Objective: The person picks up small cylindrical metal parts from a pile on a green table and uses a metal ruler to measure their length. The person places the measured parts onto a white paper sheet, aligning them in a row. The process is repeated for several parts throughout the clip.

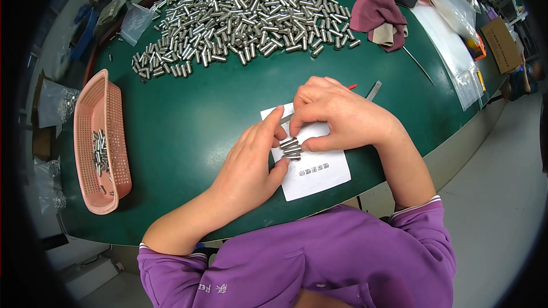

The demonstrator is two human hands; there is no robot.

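A short row of small metal pins [291, 149] lies side by side on a sheet of white paper [317, 179] at the table's near side. My left hand [248, 157] is at the left ends of the pins, its thumb by the lowest one and its fingertips by the upper ones. From the right, my right hand [339, 115] curls its thumb and forefinger round the row. Both hands grip the row between their fingertips. Under the fingers, a flat metal strip [287, 118] is partly hidden on the paper.
A big heap of metal pins [245, 11] covers the far table. At left stands a pink perforated basket [117, 137] with some pins inside. A maroon cloth [377, 11], a thin rod [418, 65] and plastic bags [456, 8] lie at right. Another metal strip [374, 90] lies beyond my right hand.
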